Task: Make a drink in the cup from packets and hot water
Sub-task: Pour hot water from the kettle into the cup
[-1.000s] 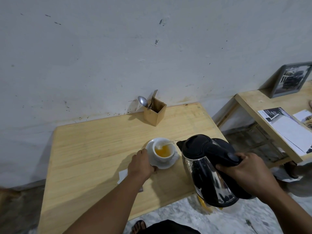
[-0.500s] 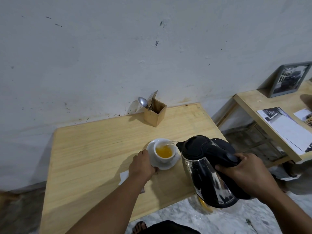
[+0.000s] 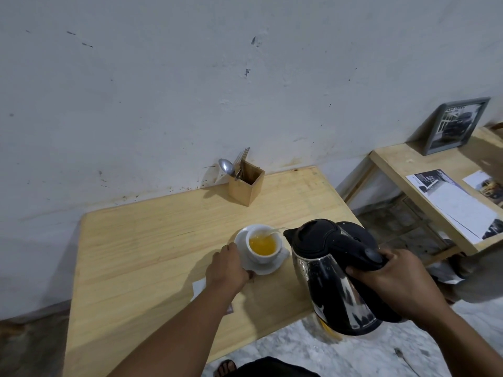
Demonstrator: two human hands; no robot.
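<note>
A white cup stands on a white saucer near the middle of the wooden table. Orange-yellow liquid fills the cup partway. My right hand grips the black handle of a steel and black kettle, tilted left with its spout at the cup's rim. A thin stream of water runs from the spout into the cup. My left hand rests on the saucer's left edge, fingers closed on it. A white packet lies on the table, partly hidden under my left forearm.
A wooden holder with a spoon and fork stands at the back of the table against the wall. To the right, a second wooden table carries papers and a framed picture. The kettle's base hangs past the table's front edge.
The liquid level in the cup has risen a little as water keeps pouring. Both hands and the kettle hold almost the same position.
</note>
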